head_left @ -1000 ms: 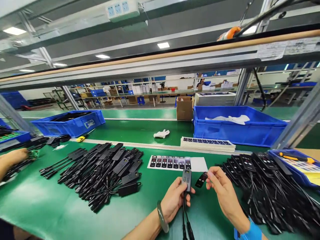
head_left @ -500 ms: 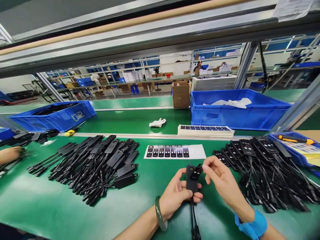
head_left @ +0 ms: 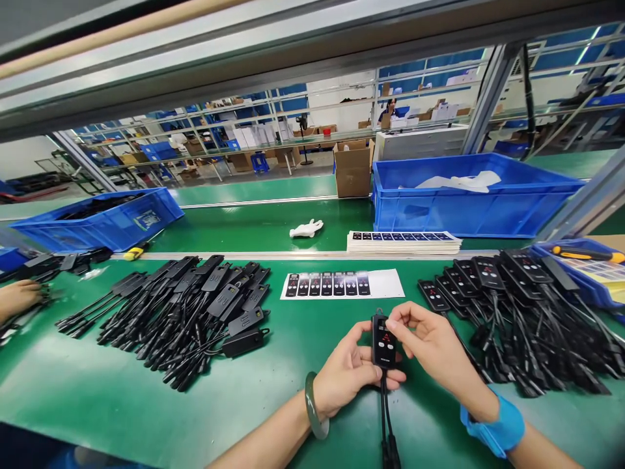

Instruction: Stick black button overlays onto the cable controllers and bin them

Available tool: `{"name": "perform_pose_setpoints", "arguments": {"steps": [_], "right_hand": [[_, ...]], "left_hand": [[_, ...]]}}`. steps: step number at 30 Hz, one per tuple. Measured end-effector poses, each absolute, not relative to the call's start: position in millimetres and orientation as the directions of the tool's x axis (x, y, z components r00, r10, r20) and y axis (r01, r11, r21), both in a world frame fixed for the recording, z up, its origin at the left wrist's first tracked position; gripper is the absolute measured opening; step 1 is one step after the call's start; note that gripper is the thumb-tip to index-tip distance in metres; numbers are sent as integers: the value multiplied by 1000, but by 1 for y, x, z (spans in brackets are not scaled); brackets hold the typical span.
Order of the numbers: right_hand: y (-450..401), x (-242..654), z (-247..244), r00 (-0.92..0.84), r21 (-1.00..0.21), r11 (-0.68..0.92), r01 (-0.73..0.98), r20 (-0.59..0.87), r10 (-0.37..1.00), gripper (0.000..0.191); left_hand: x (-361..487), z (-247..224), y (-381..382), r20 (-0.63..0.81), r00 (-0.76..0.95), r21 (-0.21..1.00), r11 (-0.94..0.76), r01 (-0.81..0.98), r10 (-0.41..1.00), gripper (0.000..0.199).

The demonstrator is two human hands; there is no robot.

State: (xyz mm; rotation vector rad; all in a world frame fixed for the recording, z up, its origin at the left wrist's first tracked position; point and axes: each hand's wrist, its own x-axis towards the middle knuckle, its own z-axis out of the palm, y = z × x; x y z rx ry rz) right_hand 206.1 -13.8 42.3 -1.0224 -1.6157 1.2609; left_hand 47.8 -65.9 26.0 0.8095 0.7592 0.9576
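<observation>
My left hand (head_left: 342, 376) grips a black controller box (head_left: 374, 345) from the left and below, thumb at its lower end, with two black cables (head_left: 383, 407) hanging down. A black face sticker (head_left: 385, 355) with red marks and two light ovals lies over the front of the box. At the sticker's upper end, my right hand (head_left: 432, 339) has thumb and forefinger pinched on it; the fingertips hide that corner. Behind the hands, a white sheet of stickers (head_left: 388, 284) lies on the green table, its right part bare.
Cabled boxes without face stickers (head_left: 224, 299) are heaped at left; stickered ones (head_left: 488, 273) are piled at right. Behind are a stack of sticker sheets (head_left: 405, 245), a white glove (head_left: 306, 228) and blue bins (head_left: 463, 218). Another person's hand (head_left: 22, 299) works at far left.
The sticker, slanted and partly off the box before, now lies in line over its face. My right hand has moved slightly left with it. The view has tilted down a little.
</observation>
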Motion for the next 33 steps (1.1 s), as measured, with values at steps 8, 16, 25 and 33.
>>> {"name": "perform_pose_setpoints", "arguments": {"steps": [8,16,25,33], "right_hand": [[-15,205,45,-329,-990,104,98,67,942,25],[-14,202,38,-289,-990,90,111,55,956,22],[-11,201,36,-280,-987,90,133,49,959,23],[-12,202,34,-256,-986,79,146,39,966,24]], "left_hand": [[48,25,-64,-168,385,858,327,-395,907,58],[51,21,-66,-143,359,891,278,-358,922,61],[52,22,-67,-131,372,905,264,-335,919,64],[51,18,-67,-115,373,917,243,-316,921,62]]}}
